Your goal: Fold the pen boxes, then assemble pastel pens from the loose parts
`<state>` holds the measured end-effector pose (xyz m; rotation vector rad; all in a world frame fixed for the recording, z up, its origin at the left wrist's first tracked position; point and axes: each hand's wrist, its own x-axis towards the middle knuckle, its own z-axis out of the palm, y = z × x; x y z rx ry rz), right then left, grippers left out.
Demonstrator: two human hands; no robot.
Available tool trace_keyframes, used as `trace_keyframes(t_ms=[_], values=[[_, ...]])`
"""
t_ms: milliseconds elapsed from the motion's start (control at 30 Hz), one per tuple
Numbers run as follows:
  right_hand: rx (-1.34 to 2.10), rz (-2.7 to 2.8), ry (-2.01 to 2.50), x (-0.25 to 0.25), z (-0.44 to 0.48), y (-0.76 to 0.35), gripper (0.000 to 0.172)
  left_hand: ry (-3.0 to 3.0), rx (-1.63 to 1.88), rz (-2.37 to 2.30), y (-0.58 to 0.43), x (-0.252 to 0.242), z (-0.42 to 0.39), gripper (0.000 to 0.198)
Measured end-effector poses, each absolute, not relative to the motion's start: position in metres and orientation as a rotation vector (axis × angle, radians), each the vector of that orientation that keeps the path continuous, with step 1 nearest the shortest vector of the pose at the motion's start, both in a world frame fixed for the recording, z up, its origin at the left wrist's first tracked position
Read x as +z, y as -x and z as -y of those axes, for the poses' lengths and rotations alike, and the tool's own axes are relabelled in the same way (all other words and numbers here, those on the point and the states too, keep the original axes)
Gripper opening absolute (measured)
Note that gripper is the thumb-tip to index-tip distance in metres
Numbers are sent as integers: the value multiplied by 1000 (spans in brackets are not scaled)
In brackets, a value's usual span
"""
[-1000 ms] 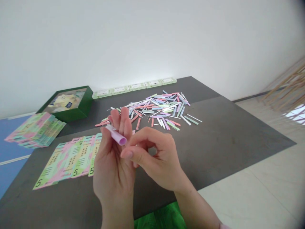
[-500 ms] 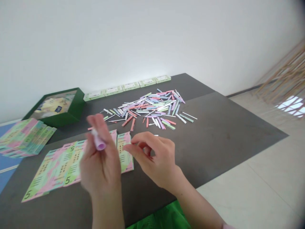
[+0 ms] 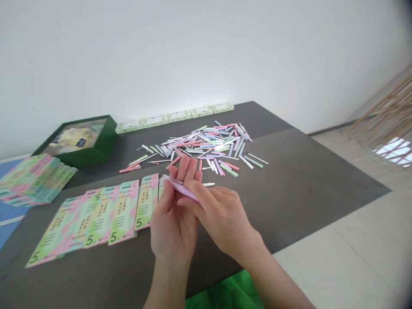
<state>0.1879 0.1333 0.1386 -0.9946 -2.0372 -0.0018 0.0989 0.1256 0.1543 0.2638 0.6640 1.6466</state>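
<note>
A slim light purple tube (image 3: 184, 189) with a whitish end lies across my two hands. My left hand (image 3: 175, 219) is palm up, its thumb pressed on the whitish end. My right hand (image 3: 220, 210) pinches the purple end between thumb and forefinger. Behind the hands, a pile of pastel, white and red sticks (image 3: 206, 143) is spread over the dark table (image 3: 289, 180). Several patterned cards marked 5 (image 3: 124, 210) lie in an overlapping row left of my hands, and one is partly hidden behind my left hand.
A green box (image 3: 106, 143) holding plastic-wrapped items stands at the back left. Stacked patterned cards (image 3: 35, 178) are at the left edge. Small pale green boxes (image 3: 178, 116) line the wall. The table's right edge borders a pale floor (image 3: 354, 240) with bamboo-like poles beyond.
My left hand has moved right and turned, with the purple tube now lying crosswise. My right hand has closed on the tube's end. More of the card row is uncovered.
</note>
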Motion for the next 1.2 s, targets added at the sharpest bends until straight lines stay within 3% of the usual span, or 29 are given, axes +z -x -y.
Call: trace_keyframes(t_ms=[167, 267, 367, 500, 700, 967, 1200], values=[[-178, 1955, 869, 149, -130, -210, 23, -252, 1581, -538, -102, 159, -122, 47], [-212, 1985, 879, 180, -128, -230, 15, -209, 1614, -444, -95, 158, -123, 66], [-218, 2243, 861, 216, -133, -241, 18, -197, 1626, -397, -89, 152, -127, 83], [-226, 2485, 882, 248, -148, -231, 26, -113, 1596, -396, -91, 145, -136, 72], [-188, 2723, 704, 257, -166, -221, 32, -26, 1567, -384, -98, 140, -149, 63], [-6, 2317, 850, 249, -171, -211, 29, -53, 1555, -344, -97, 136, -150, 62], [-69, 2525, 921, 243, -170, -209, 21, -84, 1533, -342, -96, 136, -147, 61]])
